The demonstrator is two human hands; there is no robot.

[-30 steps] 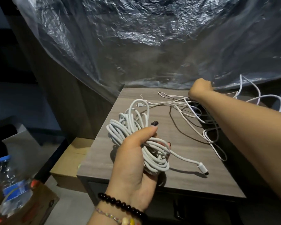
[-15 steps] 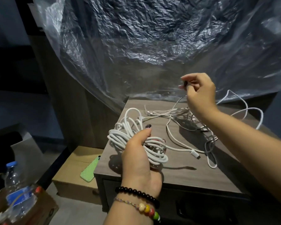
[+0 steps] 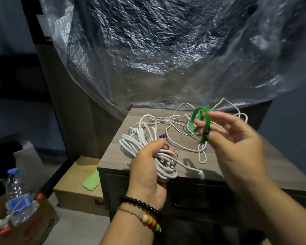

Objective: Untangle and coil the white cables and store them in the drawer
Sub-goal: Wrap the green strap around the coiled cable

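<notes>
Above the front-left corner of the nightstand (image 3: 166, 138): coiled white cable bundle (image 3: 145, 147) held in the left hand (image 3: 148, 172), fingers and thumb curled round the loops. One cable end with a white plug (image 3: 201, 175) trails out of the bundle and hangs at the front edge of the top. Right hand (image 3: 237, 149) raised just right of it, fingers pinching a green strap (image 3: 195, 119) bent into a loop; hand is motion-blurred, exact finger placement unclear. Behind and under the right hand, loose thin white cables (image 3: 180, 121) lie tangled on the nightstand top, reaching to its back edge. Drawer front (image 3: 193, 197) below the top is closed. Left wrist has a black bead bracelet (image 3: 140, 204) and a coloured bead bracelet (image 3: 148, 220). Crinkled clear plastic sheet (image 3: 148, 50) hangs behind. On the floor left: cardboard box (image 3: 74, 191) with a green phone (image 3: 92, 179) on it, water bottle (image 3: 16, 197) in another box further left.
</notes>
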